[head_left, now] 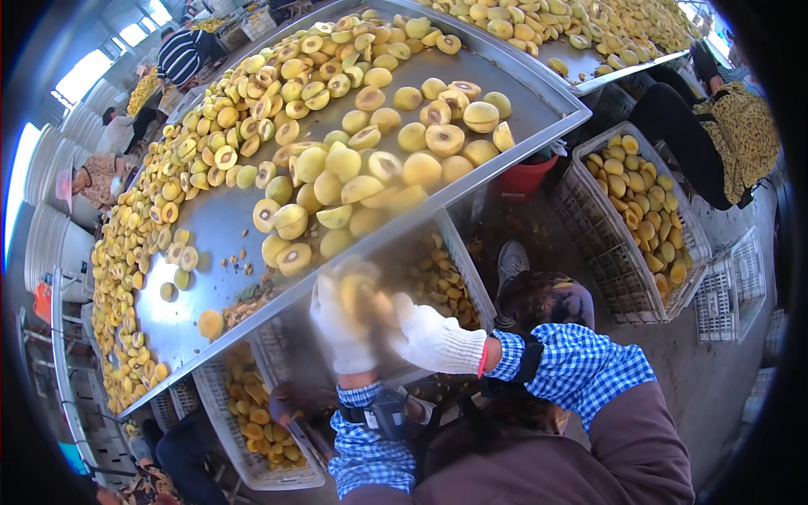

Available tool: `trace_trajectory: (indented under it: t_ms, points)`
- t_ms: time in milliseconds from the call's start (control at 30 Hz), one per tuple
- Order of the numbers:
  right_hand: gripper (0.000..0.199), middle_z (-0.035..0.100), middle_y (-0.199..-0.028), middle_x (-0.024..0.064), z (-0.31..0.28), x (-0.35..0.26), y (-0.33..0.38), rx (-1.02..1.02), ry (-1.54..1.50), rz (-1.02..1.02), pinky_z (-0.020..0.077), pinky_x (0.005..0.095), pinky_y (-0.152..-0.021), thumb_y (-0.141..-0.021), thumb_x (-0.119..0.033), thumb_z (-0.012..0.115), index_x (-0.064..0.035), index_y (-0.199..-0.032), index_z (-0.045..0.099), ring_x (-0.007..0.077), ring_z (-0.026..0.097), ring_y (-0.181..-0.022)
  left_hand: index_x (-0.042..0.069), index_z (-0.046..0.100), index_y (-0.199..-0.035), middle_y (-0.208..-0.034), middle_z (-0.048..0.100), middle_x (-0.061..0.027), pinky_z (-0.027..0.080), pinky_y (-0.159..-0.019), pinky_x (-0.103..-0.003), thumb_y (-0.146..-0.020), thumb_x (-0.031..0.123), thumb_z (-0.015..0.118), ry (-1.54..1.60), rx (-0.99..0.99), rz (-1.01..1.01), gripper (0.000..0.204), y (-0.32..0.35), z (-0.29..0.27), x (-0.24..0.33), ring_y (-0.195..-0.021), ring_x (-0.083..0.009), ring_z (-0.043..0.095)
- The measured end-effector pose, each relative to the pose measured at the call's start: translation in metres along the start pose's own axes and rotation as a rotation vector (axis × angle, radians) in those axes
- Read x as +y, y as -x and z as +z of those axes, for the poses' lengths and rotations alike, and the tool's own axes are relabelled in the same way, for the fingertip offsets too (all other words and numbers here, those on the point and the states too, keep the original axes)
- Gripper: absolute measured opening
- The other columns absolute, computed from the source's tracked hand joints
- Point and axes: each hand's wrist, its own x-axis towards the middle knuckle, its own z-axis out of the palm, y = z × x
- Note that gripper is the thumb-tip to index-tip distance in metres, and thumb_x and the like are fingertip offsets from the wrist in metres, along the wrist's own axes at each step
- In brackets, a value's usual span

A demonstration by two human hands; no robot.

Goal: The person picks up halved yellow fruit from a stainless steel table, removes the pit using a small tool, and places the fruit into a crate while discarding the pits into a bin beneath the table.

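My left hand (339,324), in a white knit glove, is closed around a yellow peach (365,296) just off the near edge of the metal table. The peach is smeared by motion, so I cannot tell if it is whole or cut. From the right, my right hand (442,338), gloved the same way, grips it with closed fingers; their tips are blurred. Beyond my hands, cut and whole-looking yellow peaches (345,164) lie heaped on the metal table (210,278), some showing brown centres.
Below the table edge, a crate (468,268) holds yellow pieces. Peaches fill another crate (621,303) at right and one (282,478) at lower left. A red bucket (526,181) stands under the table. Co-workers sit around, one (732,139) at right.
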Motion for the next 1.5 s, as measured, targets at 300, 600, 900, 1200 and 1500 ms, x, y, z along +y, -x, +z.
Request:
trace_trajectory:
  t_ms: [300, 600, 900, 1200, 1500]
  points:
    - [0.032, 0.061, -0.084, 0.0280, 0.017, 0.009, -0.006, 0.035, -0.112, 0.048, 0.0497, 0.0481, -0.063, -0.086, -0.025, 0.054, -0.0007, -0.105, 0.044, 0.0434, 0.062, -0.073, -0.009, 0.062, -0.092, -0.078, 0.065, -0.0163, 0.050, -0.057, -0.029, -0.097, 0.042, 0.043, 0.122, -0.052, -0.263, 0.054, -0.011, 0.003, 0.000, -0.063, -0.0214, 0.062]
    - [0.018, 0.051, -0.072, 0.0024, -0.024, -0.006, -0.001, -0.400, -0.681, 0.147, 0.0398, 0.0240, -0.046, -0.091, -0.022, 0.053, -0.0058, -0.095, 0.047, 0.0087, 0.049, -0.054, -0.006, 0.061, -0.100, -0.083, 0.066, -0.0156, 0.054, -0.064, -0.032, -0.094, 0.057, 0.039, 0.157, -0.211, -0.336, 0.067, -0.010, -0.005, 0.009, -0.069, -0.0235, 0.064]
    - [0.017, 0.052, -0.068, 0.0030, -0.022, -0.017, 0.001, -0.343, -0.435, 0.165, 0.0418, 0.0257, -0.049, -0.090, -0.020, 0.052, -0.0048, -0.096, 0.048, 0.0106, 0.052, -0.057, -0.007, 0.061, -0.099, -0.083, 0.066, -0.0188, 0.056, -0.058, -0.035, -0.097, 0.051, 0.034, 0.209, -0.084, -0.426, 0.064, -0.006, -0.011, -0.008, -0.067, -0.0270, 0.066]
    - [0.021, 0.056, -0.071, 0.0060, -0.002, 0.006, -0.002, -0.026, -0.062, -0.246, 0.0451, 0.0323, -0.049, -0.090, -0.022, 0.055, -0.0043, -0.099, 0.046, 0.0164, 0.053, -0.055, -0.007, 0.062, -0.095, -0.080, 0.067, -0.0192, 0.055, -0.054, -0.034, -0.097, 0.050, 0.036, 0.019, -0.016, -0.149, 0.062, -0.002, 0.005, 0.005, -0.060, -0.0267, 0.065]
    - [0.021, 0.057, -0.077, 0.0062, 0.006, 0.015, -0.005, -0.062, -0.093, -0.271, 0.0464, 0.0321, -0.061, -0.089, -0.017, 0.055, -0.0021, -0.103, 0.052, 0.0186, 0.055, -0.067, -0.004, 0.061, -0.095, -0.082, 0.065, -0.0193, 0.055, -0.058, -0.037, -0.094, 0.055, 0.036, 0.226, -0.073, -0.416, 0.063, 0.002, 0.004, 0.023, -0.063, -0.0297, 0.064]
